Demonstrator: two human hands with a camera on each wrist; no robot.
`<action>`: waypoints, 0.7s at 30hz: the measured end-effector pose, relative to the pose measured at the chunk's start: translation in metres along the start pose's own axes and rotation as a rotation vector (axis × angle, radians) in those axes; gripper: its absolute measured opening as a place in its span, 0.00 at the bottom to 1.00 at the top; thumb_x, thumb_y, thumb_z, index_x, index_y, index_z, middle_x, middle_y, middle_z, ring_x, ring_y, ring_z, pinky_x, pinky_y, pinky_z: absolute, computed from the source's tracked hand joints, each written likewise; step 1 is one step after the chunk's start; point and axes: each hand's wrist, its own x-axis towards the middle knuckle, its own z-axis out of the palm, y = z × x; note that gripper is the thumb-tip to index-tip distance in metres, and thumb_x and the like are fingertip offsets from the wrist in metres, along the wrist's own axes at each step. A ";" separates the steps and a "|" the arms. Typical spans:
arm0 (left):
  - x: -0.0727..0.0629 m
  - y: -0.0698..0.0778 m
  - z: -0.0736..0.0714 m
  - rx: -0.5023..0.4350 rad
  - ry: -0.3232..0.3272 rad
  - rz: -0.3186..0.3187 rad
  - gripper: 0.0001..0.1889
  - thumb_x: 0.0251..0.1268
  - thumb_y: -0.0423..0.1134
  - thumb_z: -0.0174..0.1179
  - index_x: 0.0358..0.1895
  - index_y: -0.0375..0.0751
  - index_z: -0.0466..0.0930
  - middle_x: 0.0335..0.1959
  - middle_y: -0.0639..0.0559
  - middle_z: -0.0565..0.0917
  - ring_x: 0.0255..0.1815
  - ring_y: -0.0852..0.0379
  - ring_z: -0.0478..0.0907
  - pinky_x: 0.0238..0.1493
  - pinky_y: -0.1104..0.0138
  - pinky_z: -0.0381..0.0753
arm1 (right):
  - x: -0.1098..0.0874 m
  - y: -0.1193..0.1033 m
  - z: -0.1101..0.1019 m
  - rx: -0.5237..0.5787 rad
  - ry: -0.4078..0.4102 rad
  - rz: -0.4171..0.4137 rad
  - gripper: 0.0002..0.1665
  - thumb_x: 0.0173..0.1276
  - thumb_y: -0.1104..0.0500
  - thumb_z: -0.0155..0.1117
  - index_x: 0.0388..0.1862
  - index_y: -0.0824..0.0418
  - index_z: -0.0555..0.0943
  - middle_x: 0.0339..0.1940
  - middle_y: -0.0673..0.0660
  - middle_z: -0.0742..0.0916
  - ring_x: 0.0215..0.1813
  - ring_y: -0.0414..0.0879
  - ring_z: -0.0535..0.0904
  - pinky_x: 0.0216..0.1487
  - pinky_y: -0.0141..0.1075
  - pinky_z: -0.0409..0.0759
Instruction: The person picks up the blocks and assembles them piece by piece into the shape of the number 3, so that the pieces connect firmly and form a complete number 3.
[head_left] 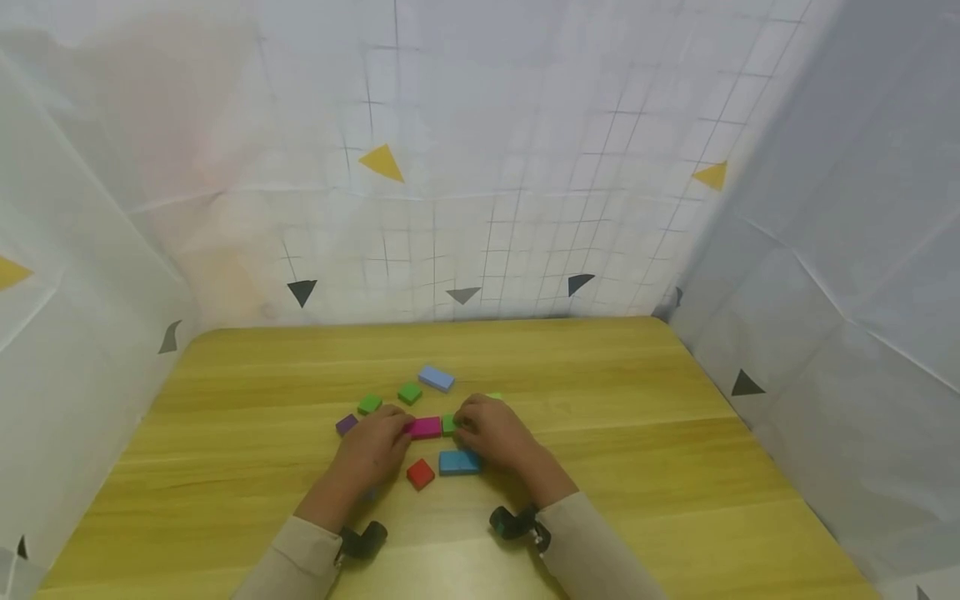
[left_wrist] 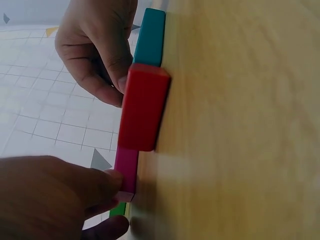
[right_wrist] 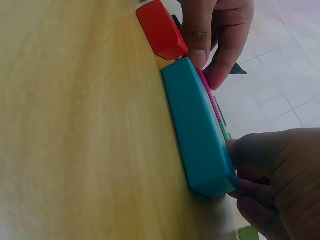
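In the head view a magenta block lies end to end with a green block, both flat on the table. My left hand pinches the left end of the magenta block; the left wrist view shows the thumb against it. At the other end of the row, my right hand grips the green block with curled fingers, which cover part of it. Nearer to me lie a blue block, partly beside the right hand, and a red block turned at an angle.
Beyond the hands lie a light blue block and two green blocks. A purple block sits left of the left hand. A light green piece shows behind the right hand. White patterned sheets stand around the wooden table.
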 end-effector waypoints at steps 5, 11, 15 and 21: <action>0.001 -0.001 0.001 0.005 0.009 0.015 0.12 0.68 0.39 0.64 0.52 0.43 0.85 0.49 0.51 0.84 0.52 0.51 0.82 0.55 0.56 0.82 | 0.000 -0.001 0.000 0.002 0.007 0.003 0.11 0.68 0.53 0.68 0.44 0.57 0.88 0.45 0.51 0.86 0.47 0.44 0.82 0.52 0.38 0.83; 0.001 -0.003 0.002 0.003 0.020 0.026 0.12 0.68 0.39 0.64 0.51 0.43 0.85 0.48 0.51 0.84 0.52 0.51 0.82 0.54 0.56 0.83 | 0.001 0.000 0.000 -0.003 0.009 -0.013 0.11 0.67 0.54 0.69 0.43 0.57 0.88 0.44 0.51 0.86 0.46 0.44 0.82 0.51 0.38 0.83; 0.001 -0.004 0.004 0.003 0.022 0.031 0.12 0.67 0.39 0.64 0.51 0.42 0.85 0.48 0.51 0.84 0.52 0.51 0.82 0.55 0.56 0.82 | 0.001 0.000 0.000 -0.003 0.006 -0.019 0.10 0.67 0.54 0.69 0.43 0.57 0.88 0.44 0.51 0.86 0.46 0.44 0.82 0.51 0.38 0.83; 0.001 -0.005 0.005 0.009 0.032 0.039 0.13 0.67 0.39 0.64 0.52 0.42 0.85 0.50 0.51 0.84 0.52 0.50 0.82 0.55 0.56 0.82 | 0.001 0.001 0.001 -0.008 0.001 -0.018 0.10 0.67 0.54 0.69 0.43 0.57 0.88 0.45 0.51 0.85 0.47 0.44 0.82 0.52 0.38 0.83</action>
